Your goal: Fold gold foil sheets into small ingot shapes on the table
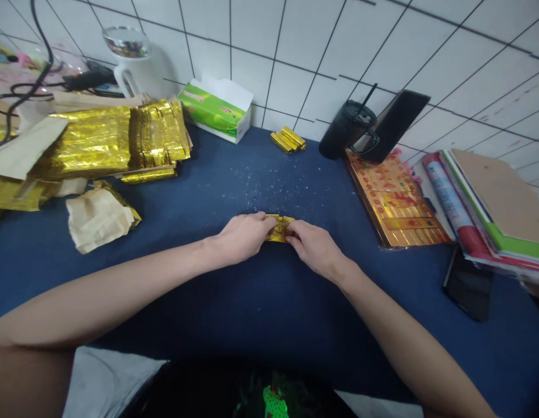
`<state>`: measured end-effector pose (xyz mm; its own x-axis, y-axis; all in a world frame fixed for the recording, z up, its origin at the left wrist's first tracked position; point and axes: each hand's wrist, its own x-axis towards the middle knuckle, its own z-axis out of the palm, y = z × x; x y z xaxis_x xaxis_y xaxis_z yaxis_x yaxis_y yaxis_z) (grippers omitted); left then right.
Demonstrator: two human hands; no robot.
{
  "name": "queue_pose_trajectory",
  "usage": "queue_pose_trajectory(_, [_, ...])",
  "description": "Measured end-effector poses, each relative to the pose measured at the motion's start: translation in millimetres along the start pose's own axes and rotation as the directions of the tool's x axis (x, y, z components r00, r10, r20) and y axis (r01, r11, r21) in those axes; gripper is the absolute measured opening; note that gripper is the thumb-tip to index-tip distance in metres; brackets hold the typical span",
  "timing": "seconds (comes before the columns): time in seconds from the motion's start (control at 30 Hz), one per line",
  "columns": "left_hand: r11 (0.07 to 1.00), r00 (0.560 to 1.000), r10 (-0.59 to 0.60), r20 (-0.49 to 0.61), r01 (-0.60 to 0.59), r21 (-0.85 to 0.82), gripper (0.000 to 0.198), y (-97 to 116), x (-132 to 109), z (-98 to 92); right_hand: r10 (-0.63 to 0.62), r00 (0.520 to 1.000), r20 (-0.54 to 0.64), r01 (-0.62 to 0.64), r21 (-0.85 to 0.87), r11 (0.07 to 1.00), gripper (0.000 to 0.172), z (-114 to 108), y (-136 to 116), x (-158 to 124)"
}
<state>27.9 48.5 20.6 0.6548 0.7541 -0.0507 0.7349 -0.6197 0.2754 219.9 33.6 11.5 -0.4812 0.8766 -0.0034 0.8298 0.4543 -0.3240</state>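
Left hand, right hand, one foil

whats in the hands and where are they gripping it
The left hand and right hand hold a small folded gold foil piece by its opposite ends.

Pair of bare arms, the left forearm and right forearm reaching in from the lower corners and angling toward the centre, both wrists nearly straight. Left hand: back upward, fingers curled forward and pressed inward, thumb hidden from view. Right hand: back upward and turned slightly inward, fingers bent down and toward the left hand, thumb not visible; the two hands sit just apart at centre, mirrored, each closed in a pinching pose.
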Motion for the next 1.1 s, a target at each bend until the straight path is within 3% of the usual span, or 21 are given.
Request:
queue_pose_trajectory(0.27, [0.999, 0.999, 0.028, -0.032, -0.027, 0.038, 0.018, 1.5, -1.7, -0.2, 0.127, 0.985, -0.115, -0.129, -0.013, 0.992, 0.011, 7.5, 3.3, -4.9])
queue_pose_trajectory(0.43, [0.987, 0.989, 0.122, -0.078, -0.113, 0.112, 0.029, 0.8, -4.5, 0.2, 0.166, 0.981, -0.095, -0.172, -0.055, 0.984, 0.016, -0.6, 7.1, 5.2])
queue_pose_trajectory(0.63, [0.98, 0.975, 0.197, -0.101, -0.193, 0.047, 0.027, 6.5, -9.5, 9.2, 0.025, 0.985, -0.171, -0.059, -0.198, 0.978, 0.04, -8.8, 25.1, 29.4])
queue_pose_trajectory(0.8, [0.98, 0.977, 0.195, -0.085, -0.191, 0.059, 0.024, 15.2, -14.9, 16.2, 0.066, 0.995, -0.069, -0.07, -0.058, 0.996, 0.069, -0.2, 38.2, 39.6])
queue_pose_trajectory(0.93, [0.958, 0.958, 0.257, -0.127, -0.235, 0.163, 0.027, 14.8, -16.4, 16.4, 0.097, 0.995, -0.012, -0.097, 0.006, 0.995, 0.072, 1.6, 41.8, 41.9])
queue_pose_trajectory(1.1, [0.951, 0.943, 0.295, -0.153, -0.275, 0.141, 0.03, 7.1, -18.7, 12.3, 0.108, 0.994, 0.023, -0.108, 0.027, 0.994, 0.07, -1.5, 42.1, 44.4])
